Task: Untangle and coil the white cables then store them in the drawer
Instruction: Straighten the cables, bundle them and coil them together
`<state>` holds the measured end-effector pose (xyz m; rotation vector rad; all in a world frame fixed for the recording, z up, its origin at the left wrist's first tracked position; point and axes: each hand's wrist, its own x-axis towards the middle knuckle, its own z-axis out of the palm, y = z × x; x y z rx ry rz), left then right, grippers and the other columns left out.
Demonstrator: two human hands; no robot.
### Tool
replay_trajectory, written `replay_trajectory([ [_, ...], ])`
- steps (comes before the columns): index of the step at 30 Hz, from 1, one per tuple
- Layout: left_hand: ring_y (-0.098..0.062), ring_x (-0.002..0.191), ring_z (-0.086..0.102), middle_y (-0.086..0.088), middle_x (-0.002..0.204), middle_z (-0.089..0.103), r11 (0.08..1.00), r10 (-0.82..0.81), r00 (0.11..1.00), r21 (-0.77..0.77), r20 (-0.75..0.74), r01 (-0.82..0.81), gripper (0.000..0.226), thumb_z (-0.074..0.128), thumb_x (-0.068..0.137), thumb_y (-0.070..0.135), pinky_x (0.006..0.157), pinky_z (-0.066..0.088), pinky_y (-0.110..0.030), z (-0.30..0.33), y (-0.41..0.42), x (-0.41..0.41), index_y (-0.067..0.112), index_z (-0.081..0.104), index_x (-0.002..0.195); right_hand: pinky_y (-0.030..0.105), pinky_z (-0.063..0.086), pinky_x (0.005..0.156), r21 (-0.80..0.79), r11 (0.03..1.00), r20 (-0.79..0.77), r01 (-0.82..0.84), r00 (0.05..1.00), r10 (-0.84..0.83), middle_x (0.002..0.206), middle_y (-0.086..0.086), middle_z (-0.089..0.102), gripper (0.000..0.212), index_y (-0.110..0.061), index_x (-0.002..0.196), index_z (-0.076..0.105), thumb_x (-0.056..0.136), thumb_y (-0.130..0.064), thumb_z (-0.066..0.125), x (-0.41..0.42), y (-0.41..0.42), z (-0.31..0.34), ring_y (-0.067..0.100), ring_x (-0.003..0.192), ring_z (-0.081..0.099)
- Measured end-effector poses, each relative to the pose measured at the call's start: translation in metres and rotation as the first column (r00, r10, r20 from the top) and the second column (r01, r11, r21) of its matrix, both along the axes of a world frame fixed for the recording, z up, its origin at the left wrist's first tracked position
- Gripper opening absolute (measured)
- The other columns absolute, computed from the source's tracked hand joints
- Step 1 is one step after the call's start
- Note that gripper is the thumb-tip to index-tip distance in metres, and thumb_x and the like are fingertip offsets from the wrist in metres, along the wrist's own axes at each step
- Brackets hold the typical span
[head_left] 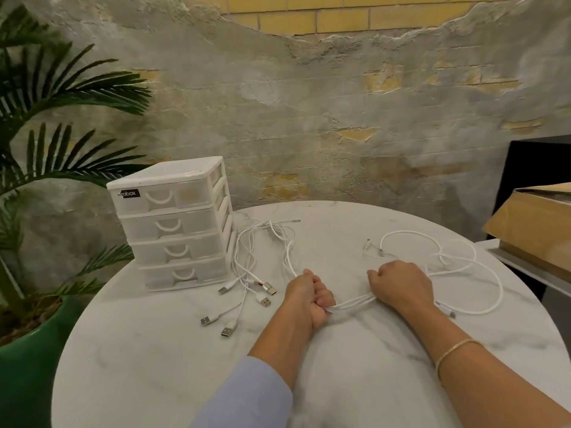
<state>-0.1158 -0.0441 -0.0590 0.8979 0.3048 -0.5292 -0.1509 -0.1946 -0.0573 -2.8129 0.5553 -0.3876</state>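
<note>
At the far left a palm plant (46, 97) in a green pot (27, 359) is cut off by the frame edge. Beside it, on the round white marble table (154, 366), stands a white four-drawer plastic organizer (173, 223); all its drawers are shut, and the label on the top one is only partly legible. Just right of it lie the white cables (265, 242), a loose tangle whose strands cross too much to count, ending in several USB plugs (228, 330) fanned out toward the near edge. The left hand (309, 299) is fisted around a bunch of these strands, which run taut across to the right hand (400, 284), also curled tightly round the bundle; the fingers of both are tucked under and hidden. Beyond the right hand the cables spread in wide overlapping loops (457, 264), with small connectors that are hard to make out. At the right edge a cardboard box (531, 227) is cropped.
</note>
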Motion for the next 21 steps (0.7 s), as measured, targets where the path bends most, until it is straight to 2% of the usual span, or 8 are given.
replay_trajectory([
  [2,-0.007,0.019,0.014,0.006,0.030,0.019,0.999,0.032,0.999,0.029,0.022,-0.033,0.047,0.029,0.104,0.028,0.026,0.009,-0.010,-0.001,0.003,0.005,0.015,0.029,0.059,0.028,0.043,0.079,-0.045,0.993,-0.073,-0.111,0.992,0.108,0.110,0.008,0.065,0.030,-0.014,0.088,0.068,0.089,-0.028,0.042,0.003,0.003,-0.002,0.027,0.102,0.056],
  [4,-0.006,0.020,0.014,0.006,0.030,0.019,0.997,0.066,0.997,0.039,0.044,-0.067,0.047,0.028,0.104,0.029,0.027,0.009,-0.009,-0.003,0.008,0.011,0.015,0.029,0.059,0.026,0.036,0.062,-0.025,0.960,-0.165,-0.279,0.948,0.271,0.083,0.005,0.061,0.028,-0.016,0.059,0.052,0.085,-0.025,0.048,0.000,0.006,-0.004,0.022,0.083,0.049],
  [5,-0.006,0.020,0.014,0.006,0.029,0.019,0.996,0.077,0.996,0.036,0.046,-0.079,0.047,0.028,0.104,0.030,0.027,0.010,-0.009,-0.004,0.009,0.014,0.015,0.029,0.059,0.027,0.031,0.055,0.014,0.943,-0.195,-0.331,0.924,0.328,0.067,0.003,0.050,0.034,-0.015,0.051,0.040,0.083,-0.023,0.051,-0.002,0.008,-0.003,0.020,0.074,0.043],
  [7,-0.006,0.020,0.014,0.006,0.029,0.019,0.996,0.076,0.996,0.047,0.044,-0.078,0.048,0.028,0.104,0.030,0.027,0.010,-0.008,-0.004,0.010,0.016,0.015,0.029,0.059,0.026,0.024,0.050,0.065,0.931,-0.216,-0.359,0.906,0.364,0.056,0.000,0.034,0.040,-0.015,0.049,0.030,0.081,-0.020,0.053,-0.004,0.005,-0.003,0.018,0.065,0.036],
  [10,-0.007,0.020,0.014,0.006,0.030,0.019,0.997,0.008,0.999,0.083,0.031,-0.011,0.047,0.027,0.105,0.025,0.027,0.010,-0.007,-0.005,0.010,0.013,0.014,0.027,0.059,0.023,0.030,0.056,0.001,0.954,-0.176,-0.301,0.939,0.297,0.070,0.000,0.051,0.036,-0.017,0.053,0.039,0.088,-0.025,0.046,0.002,0.001,-0.005,0.023,0.085,0.048],
  [13,-0.006,0.020,0.013,0.005,0.030,0.019,0.991,-0.052,0.999,0.122,0.011,0.050,0.046,0.027,0.104,0.021,0.025,0.009,-0.008,-0.005,0.009,0.008,0.014,0.027,0.059,0.028,0.040,0.076,-0.025,0.982,-0.100,-0.189,0.978,0.185,0.108,0.007,0.064,0.029,-0.013,0.082,0.065,0.089,-0.029,0.041,0.015,0.001,-0.009,0.026,0.105,0.055],
  [16,-0.007,0.020,0.013,0.005,0.031,0.018,0.982,-0.104,0.995,0.161,-0.003,0.103,0.045,0.025,0.103,0.014,0.024,0.008,-0.009,-0.006,0.008,0.005,0.015,0.029,0.059,0.029,0.042,0.081,0.014,0.996,-0.074,-0.087,0.993,0.088,0.115,0.008,0.062,0.032,-0.013,0.099,0.067,0.089,-0.029,0.042,0.025,0.006,-0.011,0.027,0.107,0.057],
  [21,-0.007,0.020,0.014,0.005,0.032,0.017,0.964,-0.177,0.984,0.202,-0.010,0.175,0.044,0.021,0.101,0.007,0.023,0.008,-0.011,-0.008,0.007,0.006,0.016,0.026,0.058,0.029,0.041,0.081,0.096,0.995,-0.011,0.035,0.999,-0.034,0.115,0.010,0.063,0.032,-0.011,0.104,0.065,0.090,-0.028,0.042,0.032,0.010,-0.011,0.029,0.107,0.058],
])
